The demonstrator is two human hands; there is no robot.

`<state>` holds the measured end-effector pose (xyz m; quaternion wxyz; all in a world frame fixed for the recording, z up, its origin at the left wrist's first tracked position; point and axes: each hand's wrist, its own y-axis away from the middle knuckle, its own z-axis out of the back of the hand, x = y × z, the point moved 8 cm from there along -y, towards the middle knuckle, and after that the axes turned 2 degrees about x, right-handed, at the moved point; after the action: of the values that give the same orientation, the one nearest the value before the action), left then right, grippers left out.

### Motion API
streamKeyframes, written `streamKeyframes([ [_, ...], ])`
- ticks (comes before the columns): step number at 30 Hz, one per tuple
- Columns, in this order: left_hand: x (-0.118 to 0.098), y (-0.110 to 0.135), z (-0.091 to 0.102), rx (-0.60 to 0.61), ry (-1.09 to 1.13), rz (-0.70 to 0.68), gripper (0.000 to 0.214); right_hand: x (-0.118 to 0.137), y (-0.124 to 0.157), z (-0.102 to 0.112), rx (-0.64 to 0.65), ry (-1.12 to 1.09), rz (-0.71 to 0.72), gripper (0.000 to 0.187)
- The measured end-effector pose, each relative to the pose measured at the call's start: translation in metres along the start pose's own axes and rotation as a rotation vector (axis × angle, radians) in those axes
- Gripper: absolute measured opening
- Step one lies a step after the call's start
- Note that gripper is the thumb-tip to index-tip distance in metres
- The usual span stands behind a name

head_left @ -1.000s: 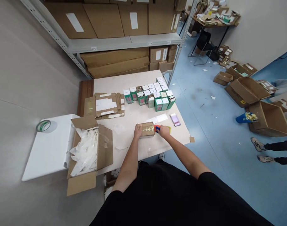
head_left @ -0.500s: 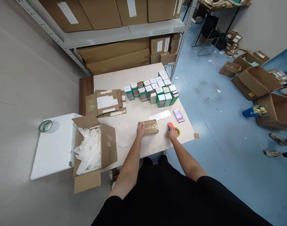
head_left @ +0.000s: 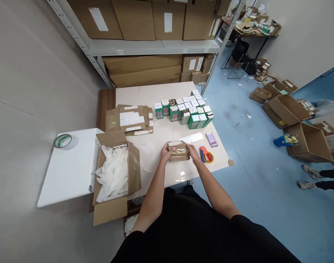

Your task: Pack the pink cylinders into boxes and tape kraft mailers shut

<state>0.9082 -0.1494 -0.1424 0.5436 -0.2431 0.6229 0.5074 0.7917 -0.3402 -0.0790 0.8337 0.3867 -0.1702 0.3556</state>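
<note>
A small cardboard box (head_left: 179, 153) with shiny tape over it is held near the table's front edge. My left hand (head_left: 165, 152) is closed on its left end, and my right hand (head_left: 193, 153) grips its right end. Just right of my right hand, an orange and blue tape dispenser (head_left: 205, 155) with a yellow roll lies on the table. Behind the box is a flat white sheet (head_left: 193, 137), and a blurred purple item (head_left: 211, 139) lies beside it.
Green-and-white small boxes (head_left: 194, 121) stand grouped at the table's back right. Flattened cardboard (head_left: 131, 119) lies at left. An open carton (head_left: 134, 170) of white wrapping stands at the table's left edge, beside a white surface (head_left: 65, 175) with a tape roll (head_left: 62, 141). Behind rises a shelf (head_left: 153, 46).
My right hand has let go of the tape dispenser, which now lies on the table, and has moved left onto the box. The box is turned in my hands. The camera view has shifted.
</note>
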Motion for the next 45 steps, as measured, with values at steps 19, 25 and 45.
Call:
streamKeyframes([
  [19, -0.037, 0.017, -0.019, -0.318, -0.405, -0.182, 0.038, -0.022, -0.071, 0.020, -0.051, -0.388, 0.287, 0.063],
  [25, -0.048, -0.070, -0.123, -0.005, -0.542, -0.119, 0.051, -0.054, -0.139, 0.054, -0.031, -0.075, 0.287, 0.064],
  [45, -0.021, -0.150, -0.160, 0.175, -0.997, 0.145, 0.022, -0.098, -0.202, 0.033, 0.272, 0.600, 0.212, 0.050],
])
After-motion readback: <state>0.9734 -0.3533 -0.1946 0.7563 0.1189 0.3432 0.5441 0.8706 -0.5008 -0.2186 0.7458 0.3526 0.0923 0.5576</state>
